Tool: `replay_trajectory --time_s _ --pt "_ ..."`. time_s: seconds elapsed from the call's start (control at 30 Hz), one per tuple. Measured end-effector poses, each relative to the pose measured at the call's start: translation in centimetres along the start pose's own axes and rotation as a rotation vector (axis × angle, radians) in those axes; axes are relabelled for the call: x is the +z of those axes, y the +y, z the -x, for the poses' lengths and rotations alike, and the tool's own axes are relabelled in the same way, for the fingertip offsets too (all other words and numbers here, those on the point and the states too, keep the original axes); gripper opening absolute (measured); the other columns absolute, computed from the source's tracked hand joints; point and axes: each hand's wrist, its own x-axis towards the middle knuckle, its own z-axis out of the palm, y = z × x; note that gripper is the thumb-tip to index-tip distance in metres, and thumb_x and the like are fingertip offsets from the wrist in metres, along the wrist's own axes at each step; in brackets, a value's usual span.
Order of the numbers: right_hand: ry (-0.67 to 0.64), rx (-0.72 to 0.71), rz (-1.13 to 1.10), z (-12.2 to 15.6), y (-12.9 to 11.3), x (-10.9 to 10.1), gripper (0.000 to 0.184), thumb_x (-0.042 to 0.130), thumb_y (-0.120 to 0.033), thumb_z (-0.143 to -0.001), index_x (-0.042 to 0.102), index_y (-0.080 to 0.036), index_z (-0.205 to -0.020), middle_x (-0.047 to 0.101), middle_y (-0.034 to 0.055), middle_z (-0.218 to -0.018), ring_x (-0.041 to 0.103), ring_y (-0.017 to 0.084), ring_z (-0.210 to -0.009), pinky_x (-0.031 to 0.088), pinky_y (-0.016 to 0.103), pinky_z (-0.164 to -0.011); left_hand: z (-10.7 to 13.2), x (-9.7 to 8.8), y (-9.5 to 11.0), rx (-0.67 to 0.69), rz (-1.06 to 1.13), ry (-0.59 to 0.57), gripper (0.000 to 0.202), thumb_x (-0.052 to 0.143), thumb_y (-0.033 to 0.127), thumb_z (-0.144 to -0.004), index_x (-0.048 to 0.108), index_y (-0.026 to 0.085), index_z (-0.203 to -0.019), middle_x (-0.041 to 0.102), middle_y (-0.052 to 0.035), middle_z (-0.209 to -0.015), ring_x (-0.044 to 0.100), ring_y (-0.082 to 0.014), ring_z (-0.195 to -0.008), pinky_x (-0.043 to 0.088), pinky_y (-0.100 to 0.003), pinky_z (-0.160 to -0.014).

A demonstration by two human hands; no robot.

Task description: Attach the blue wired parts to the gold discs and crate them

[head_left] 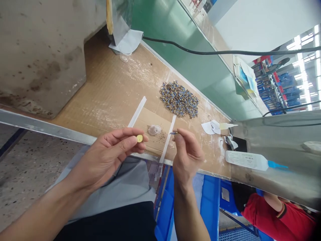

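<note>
A small round yellow disc (pixel 139 138) is pinched between thumb and fingers of my left hand (pixel 115 147), over the front edge of the bench. My right hand (pixel 187 152) pinches a small thin part with a blue end (pixel 173 133), too small to name. Between the hands, a clear shallow dish (pixel 154 130) rests on a cardboard sheet (pixel 147 115), with tiny brownish bits (pixel 162 135) scattered beside it. Farther back lies a heap of small blue and brass-coloured parts (pixel 179 99).
White tape strips (pixel 137 112) border the cardboard. At right are a white bottle with a blue nozzle (pixel 247 160) and a small pale nozzle (pixel 227 126). A grey metal block (pixel 42 57) stands at left. Someone in a red shirt (pixel 263 214) sits at lower right.
</note>
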Motion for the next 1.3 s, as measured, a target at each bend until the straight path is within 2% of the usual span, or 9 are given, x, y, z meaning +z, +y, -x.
replay_trajectory --time_s 0.13,0.33,0.63,0.8,1.0,1.17,1.3 --pt "-0.133 -0.034 -0.196 1.2 -2.1 -0.1 0.017 0.080 -0.022 -0.115 0.092 -0.031 -0.121 0.089 0.0055 -0.118 0.086 0.024 -0.108 0.074 0.043 -0.098 0.9 0.4 -0.7 -0.095 0.066 -0.050 0.022 0.108 0.034 -0.094 0.101 0.023 -0.112 0.095 -0.0093 -0.120 0.087 -0.0145 -0.089 0.072 -0.016 -0.088" --pt "-0.262 -0.035 -0.372 2.1 -3.7 0.4 0.021 0.080 -0.021 -0.117 0.092 -0.036 -0.125 0.089 0.0038 -0.118 0.086 0.023 -0.112 0.075 0.041 -0.099 2.0 1.5 -1.0 -0.116 0.139 -0.118 0.023 0.111 0.035 -0.091 0.102 0.023 -0.108 0.093 -0.0063 -0.100 0.087 -0.0156 -0.086 0.073 -0.019 -0.088" --pt "-0.240 -0.011 -0.361 2.6 -4.2 0.4 0.012 0.084 -0.029 -0.116 0.094 -0.035 -0.121 0.089 0.0048 -0.113 0.086 0.024 -0.107 0.075 0.044 -0.097 2.5 2.1 -0.9 -0.099 0.124 -0.126 0.025 0.116 0.038 -0.084 0.102 0.027 -0.102 0.095 -0.0042 -0.096 0.088 -0.0144 -0.083 0.072 -0.017 -0.087" --pt "-0.251 -0.013 -0.308 2.7 -4.0 0.2 0.012 0.082 -0.031 -0.117 0.093 -0.033 -0.118 0.089 0.0058 -0.112 0.086 0.025 -0.107 0.075 0.043 -0.096 2.6 1.9 -1.1 -0.085 0.112 -0.129 0.025 0.115 0.040 -0.085 0.102 0.028 -0.104 0.095 -0.0041 -0.096 0.089 -0.0143 -0.084 0.071 -0.016 -0.087" --pt "-0.258 -0.026 -0.329 2.5 -4.0 0.2 0.016 0.081 -0.024 -0.116 0.093 -0.034 -0.121 0.089 0.0041 -0.113 0.087 0.023 -0.107 0.075 0.039 -0.094 2.7 1.9 -1.2 -0.085 0.114 -0.134 0.025 0.114 0.041 -0.086 0.102 0.029 -0.104 0.096 -0.0040 -0.098 0.089 -0.0149 -0.086 0.072 -0.019 -0.089" --pt "-0.252 -0.016 -0.302 2.5 -4.0 0.1 0.013 0.082 -0.027 -0.116 0.093 -0.034 -0.119 0.089 0.0049 -0.112 0.087 0.024 -0.107 0.076 0.041 -0.093 2.7 2.3 -0.9 -0.094 0.125 -0.146 0.025 0.114 0.040 -0.087 0.102 0.027 -0.106 0.096 -0.0036 -0.098 0.088 -0.0129 -0.085 0.070 -0.015 -0.087" --pt "-0.261 0.000 -0.369 2.6 -3.9 0.1 0.017 0.083 -0.023 -0.116 0.095 -0.035 -0.123 0.090 0.0045 -0.115 0.087 0.023 -0.108 0.074 0.038 -0.094 2.7 2.3 -1.0 -0.090 0.125 -0.149 0.024 0.113 0.039 -0.088 0.102 0.027 -0.106 0.097 -0.0040 -0.100 0.088 -0.0134 -0.085 0.071 -0.016 -0.089"
